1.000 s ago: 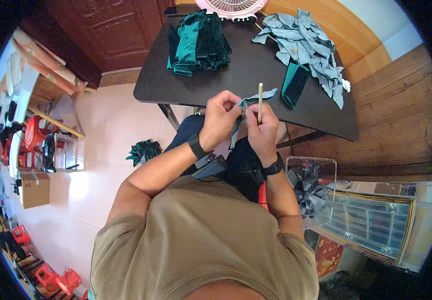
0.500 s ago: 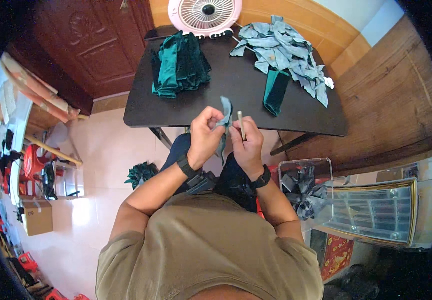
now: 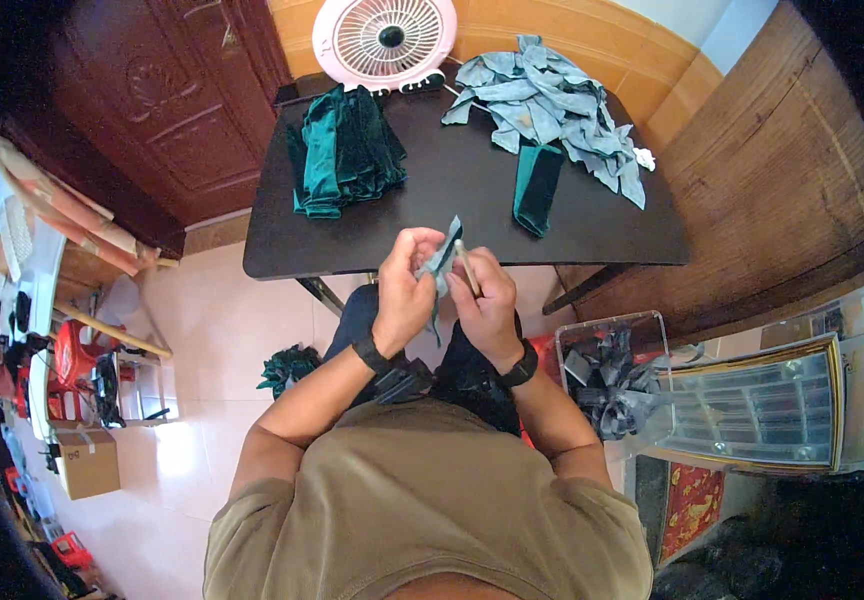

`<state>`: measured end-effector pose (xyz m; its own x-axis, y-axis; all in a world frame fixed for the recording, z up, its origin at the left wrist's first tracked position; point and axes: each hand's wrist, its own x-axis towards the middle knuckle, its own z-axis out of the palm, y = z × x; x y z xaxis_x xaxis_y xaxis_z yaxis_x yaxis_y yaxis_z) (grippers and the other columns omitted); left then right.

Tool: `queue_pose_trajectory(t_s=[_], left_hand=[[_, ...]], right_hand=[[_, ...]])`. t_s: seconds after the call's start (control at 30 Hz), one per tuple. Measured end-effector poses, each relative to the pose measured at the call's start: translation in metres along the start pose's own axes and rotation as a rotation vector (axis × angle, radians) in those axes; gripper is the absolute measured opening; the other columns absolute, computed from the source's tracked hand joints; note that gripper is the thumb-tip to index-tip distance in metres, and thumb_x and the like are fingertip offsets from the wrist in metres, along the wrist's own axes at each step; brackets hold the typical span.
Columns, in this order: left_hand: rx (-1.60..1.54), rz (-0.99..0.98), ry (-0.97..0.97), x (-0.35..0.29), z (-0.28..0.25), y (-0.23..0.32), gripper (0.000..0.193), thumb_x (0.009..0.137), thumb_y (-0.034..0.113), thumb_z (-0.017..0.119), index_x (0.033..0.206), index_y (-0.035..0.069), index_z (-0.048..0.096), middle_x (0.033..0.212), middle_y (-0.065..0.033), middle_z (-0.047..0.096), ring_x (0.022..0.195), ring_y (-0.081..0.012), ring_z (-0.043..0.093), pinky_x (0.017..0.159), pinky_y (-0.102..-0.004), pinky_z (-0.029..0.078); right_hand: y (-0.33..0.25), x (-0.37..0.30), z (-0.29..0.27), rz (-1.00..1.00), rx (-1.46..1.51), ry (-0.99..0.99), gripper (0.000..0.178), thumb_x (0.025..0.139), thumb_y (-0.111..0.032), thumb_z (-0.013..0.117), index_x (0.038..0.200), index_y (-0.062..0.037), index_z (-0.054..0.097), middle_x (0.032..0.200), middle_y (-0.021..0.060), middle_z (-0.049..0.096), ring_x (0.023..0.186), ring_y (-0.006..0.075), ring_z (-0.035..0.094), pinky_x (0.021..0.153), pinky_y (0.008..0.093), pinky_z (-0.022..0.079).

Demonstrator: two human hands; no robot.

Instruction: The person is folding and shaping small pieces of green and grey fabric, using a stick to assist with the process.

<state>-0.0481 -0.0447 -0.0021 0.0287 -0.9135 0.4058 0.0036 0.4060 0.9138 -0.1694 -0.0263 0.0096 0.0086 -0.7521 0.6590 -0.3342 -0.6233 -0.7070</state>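
Observation:
Just in front of the table's near edge, my left hand pinches a narrow grey-green cloth strip with a darker green side. The strip's tip points up and its tail hangs below my fingers. My right hand is closed around a thin pale stick, which juts up beside the strip. Its thumb and fingertips come up close to the cloth; whether they also grip it I cannot tell. Ahead on the table lie a stack of folded green velvet pieces, a single folded green velvet piece and a heap of grey-green cloth strips.
The dark table spans the space ahead, with a pink fan at its back. A clear plastic bin of dark scraps stands at my right. A dark green cloth bundle lies on the floor at left.
The strip has tilted to the right and turned, showing more of its dark green side. The stick now leans left at its top, nearer the cloth. The whole view has shifted slightly.

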Motion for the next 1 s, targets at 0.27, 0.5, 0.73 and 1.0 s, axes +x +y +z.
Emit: queue_pose_trajectory(t_s=[0.27, 0.5, 0.73, 1.0], left_hand=[[0.285, 0.165, -0.11, 0.001, -0.005, 0.012, 0.036, 0.067, -0.012, 0.042, 0.098, 0.0, 0.057, 0.081, -0.0079, 0.051, 0.074, -0.0148, 0.05, 0.065, -0.0245, 0.042], [0.028, -0.031, -0.081, -0.003, -0.007, 0.001, 0.028, 0.062, -0.015, 0.046, 0.082, -0.001, 0.057, 0.083, -0.0053, 0.049, 0.075, -0.0128, 0.05, 0.067, -0.0221, 0.04], [-0.687, -0.406, -0.27, 0.0, -0.008, 0.021, 0.02, 0.069, -0.008, 0.051, 0.087, 0.002, 0.053, 0.101, -0.0013, 0.042, 0.094, -0.0088, 0.045, 0.081, -0.0215, 0.038], [-0.194, -0.144, -0.288, 0.005, -0.008, 0.015, 0.009, 0.064, -0.003, 0.047, 0.071, 0.001, 0.05, 0.097, -0.0056, 0.043, 0.089, -0.0124, 0.043, 0.08, -0.0213, 0.034]], right_hand=[[-0.002, -0.007, 0.0, -0.156, -0.04, -0.106, 0.009, 0.074, 0.002, 0.058, 0.079, 0.0002, 0.05, 0.071, 0.012, 0.05, 0.06, 0.0237, 0.052, 0.054, 0.0301, 0.041], [0.01, -0.005, -0.009, 0.033, -0.03, -0.098, 0.007, 0.077, -0.003, 0.054, 0.081, -0.0016, 0.049, 0.071, 0.0138, 0.048, 0.061, 0.0317, 0.052, 0.053, 0.0368, 0.04], [0.003, 0.006, -0.01, -0.078, -0.076, 0.028, 0.006, 0.077, -0.002, 0.052, 0.082, -0.0008, 0.05, 0.073, 0.0144, 0.05, 0.064, 0.0314, 0.053, 0.054, 0.0364, 0.042], [-0.002, 0.001, -0.008, -0.044, -0.073, 0.021, 0.004, 0.078, -0.001, 0.053, 0.082, -0.0011, 0.05, 0.073, 0.0139, 0.051, 0.062, 0.0295, 0.053, 0.054, 0.035, 0.042]])
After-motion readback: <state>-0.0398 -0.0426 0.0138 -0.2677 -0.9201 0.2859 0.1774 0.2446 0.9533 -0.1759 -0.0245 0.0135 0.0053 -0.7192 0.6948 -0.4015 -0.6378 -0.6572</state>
